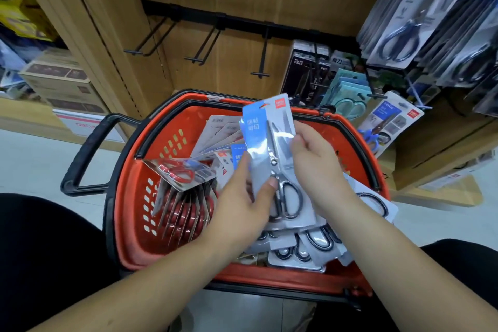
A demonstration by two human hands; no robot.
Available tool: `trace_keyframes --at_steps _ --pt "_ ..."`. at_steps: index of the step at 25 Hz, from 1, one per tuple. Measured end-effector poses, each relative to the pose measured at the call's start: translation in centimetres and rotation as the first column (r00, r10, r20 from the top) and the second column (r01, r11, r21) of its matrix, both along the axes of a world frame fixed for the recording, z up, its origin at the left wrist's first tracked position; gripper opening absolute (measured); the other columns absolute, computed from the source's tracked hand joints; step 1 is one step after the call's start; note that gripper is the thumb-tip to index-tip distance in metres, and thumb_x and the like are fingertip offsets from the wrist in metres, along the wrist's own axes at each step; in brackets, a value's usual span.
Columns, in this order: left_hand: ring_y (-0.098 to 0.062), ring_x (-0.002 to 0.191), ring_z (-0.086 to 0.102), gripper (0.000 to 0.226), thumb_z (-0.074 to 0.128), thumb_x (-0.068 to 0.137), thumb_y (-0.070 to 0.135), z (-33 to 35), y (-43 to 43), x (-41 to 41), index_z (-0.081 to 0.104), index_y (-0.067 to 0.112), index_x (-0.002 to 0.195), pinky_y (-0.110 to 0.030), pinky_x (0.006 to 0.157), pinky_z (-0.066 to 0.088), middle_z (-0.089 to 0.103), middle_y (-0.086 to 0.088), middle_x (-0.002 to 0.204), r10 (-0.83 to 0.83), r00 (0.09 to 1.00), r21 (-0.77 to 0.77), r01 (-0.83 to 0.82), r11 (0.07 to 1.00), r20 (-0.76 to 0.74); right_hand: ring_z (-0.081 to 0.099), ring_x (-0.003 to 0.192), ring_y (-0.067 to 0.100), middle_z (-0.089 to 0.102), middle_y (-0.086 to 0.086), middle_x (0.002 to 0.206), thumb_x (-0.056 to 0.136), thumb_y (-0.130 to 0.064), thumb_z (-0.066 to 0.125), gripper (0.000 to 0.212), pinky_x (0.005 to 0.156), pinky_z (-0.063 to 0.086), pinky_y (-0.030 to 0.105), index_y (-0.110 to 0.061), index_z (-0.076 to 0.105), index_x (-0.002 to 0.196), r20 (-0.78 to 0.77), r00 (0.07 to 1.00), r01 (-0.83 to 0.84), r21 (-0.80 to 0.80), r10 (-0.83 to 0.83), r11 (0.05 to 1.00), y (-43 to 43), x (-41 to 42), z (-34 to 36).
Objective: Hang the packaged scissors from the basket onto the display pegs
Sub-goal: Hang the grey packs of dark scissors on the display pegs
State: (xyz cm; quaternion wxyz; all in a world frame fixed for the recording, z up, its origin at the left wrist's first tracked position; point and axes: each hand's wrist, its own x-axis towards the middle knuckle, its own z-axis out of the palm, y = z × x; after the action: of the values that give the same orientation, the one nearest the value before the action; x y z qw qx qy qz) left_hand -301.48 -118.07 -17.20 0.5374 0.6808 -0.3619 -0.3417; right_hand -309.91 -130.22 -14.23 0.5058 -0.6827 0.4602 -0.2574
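- Above the middle of the red basket [126, 197], a scissors pack [269, 140] is held nearly upright. Its blue-topped end points far toward the shelf, and the black scissor handles sit at its near end.
- The left hand [242, 197] grips the pack's lower left part. The thumb presses on the front film just beside the scissor handles, and the other fingers run up along the left edge. How far they reach behind the card cannot be told.
- The right hand [315, 162] pinches the pack's right edge about halfway up, with its fingertips curled onto the front.
- The pack sits between the two hands, with its top end reaching out beyond both grips.
- Inside the basket, red-handled packs [177, 174] lie at the left. Black-handled packs [310, 245] are heaped at the near right, under the right wrist.
- Beyond the basket, three black pegs [204, 47] jut from a black rail [242, 21] on the wooden back panel.
- At the far right, hanging packs [398, 35] crowd the upper pegs, and teal packs [347, 89] hang lower down beside them.
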Motion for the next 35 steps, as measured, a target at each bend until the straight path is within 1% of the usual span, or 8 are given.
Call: trace_keyframes --at_steps 3,6,9,14,18,21,29,35 --pt "-0.002 0.07 0.058 0.052 0.066 0.102 0.038 -1.1 -0.2 0.6 0.044 0.078 0.125 -0.027 0.071 0.051 0.062 0.008 0.086 -0.003 0.992 0.064 -0.005 0.998 0.125 0.06 0.105 -0.017 0.067 -0.025 0.122 0.106 -0.007 0.049 0.046 0.078 0.043 0.0 -0.033 0.056 0.144 -0.047 0.997 -0.071 -0.087 0.067 0.994 0.5 -0.3 0.6" --pt "-0.016 0.096 0.061 0.051 0.067 0.1 0.033 -1.9 0.0 2.8 0.051 0.033 0.149 -0.027 0.086 0.046 0.05 0.013 0.109 -0.019 0.96 0.232 -0.048 0.972 0.279 0.059 0.115 -0.006 0.062 -0.023 0.133 0.103 -0.003 0.055 0.06 0.084 0.042 0.001 -0.035 0.049 0.152 -0.12 0.992 -0.049 -0.142 0.032 0.989 -1.3 -1.4 0.7" --pt "-0.003 0.076 0.061 0.046 0.077 0.094 0.029 -1.6 0.7 3.2 0.049 0.034 0.129 -0.014 0.067 0.045 0.054 0.013 0.089 0.005 0.995 0.384 -0.044 0.922 0.104 0.048 0.14 0.008 0.051 -0.015 0.154 0.103 -0.008 0.058 0.064 0.105 0.045 0.018 -0.031 0.041 0.16 -0.127 0.991 0.013 -0.178 -0.036 0.984 -3.3 -2.3 0.8" --pt "0.002 0.064 0.065 0.086 0.077 0.096 0.017 -2.0 0.5 3.9 0.025 0.018 0.165 -0.015 0.063 0.049 0.066 -0.001 0.076 0.08 0.991 0.402 -0.03 0.915 -0.108 0.056 0.134 0.013 0.06 -0.014 0.146 0.102 -0.008 0.058 0.064 0.112 0.05 0.046 -0.039 0.044 0.156 -0.14 0.989 0.016 -0.24 -0.051 0.971 -3.6 -2.6 1.7" --pt "-0.03 0.089 0.077 0.028 0.063 0.102 0.01 -1.2 0.1 4.9 0.067 0.015 0.129 -0.044 0.09 0.063 0.079 -0.012 0.091 0.114 0.988 0.362 -0.069 0.93 -0.105 0.051 0.119 0.02 0.061 0.002 0.139 0.105 -0.009 0.055 0.065 0.109 0.046 0.047 -0.035 0.036 0.161 -0.259 0.96 0.02 -0.297 -0.101 0.955 -3.7 -3.4 3.1" --pt "-0.019 0.073 0.072 0.024 0.056 0.102 0.005 0.5 0.3 5.2 0.072 0.022 0.097 -0.027 0.072 0.058 0.077 0.003 0.078 0.161 0.987 0.25 -0.151 0.956 -0.022 0.049 0.121 0.024 0.056 0.005 0.148 0.106 -0.01 0.054 0.066 0.107 0.046 0.047 -0.036 0.032 0.162 -0.261 0.96 0.016 -0.308 -0.101 0.951 -3.7 -3.9 3.7" --pt "-0.024 0.09 0.076 0.013 0.056 0.107 0.01 2.0 0.7 6.1 0.064 0.02 0.112 -0.053 0.088 0.062 0.078 -0.006 0.102 0.239 0.965 0.02 -0.238 0.971 -0.108 0.056 0.126 0.038 0.062 0.01 0.138 0.105 -0.008 0.054 0.067 0.1 0.051 0.05 -0.037 0.032 0.162 -0.284 0.956 -0.006 -0.275 -0.075 0.961 -3.4 -3.6 4.1" --pt "-0.03 0.091 0.072 0.017 0.067 0.101 0.005 3.9 -0.6 4.6 0.067 0.022 0.102 -0.048 0.076 0.062 0.075 -0.016 0.105 0.118 0.981 -0.048 -0.126 0.991 -0.152 0.058 0.11 0.009 0.058 -0.006 0.145 0.104 -0.01 0.058 0.066 0.105 0.048 0.035 -0.037 0.037 0.16 -0.105 0.987 0.075 -0.373 -0.123 0.925 -3.5 -5.1 6.3"
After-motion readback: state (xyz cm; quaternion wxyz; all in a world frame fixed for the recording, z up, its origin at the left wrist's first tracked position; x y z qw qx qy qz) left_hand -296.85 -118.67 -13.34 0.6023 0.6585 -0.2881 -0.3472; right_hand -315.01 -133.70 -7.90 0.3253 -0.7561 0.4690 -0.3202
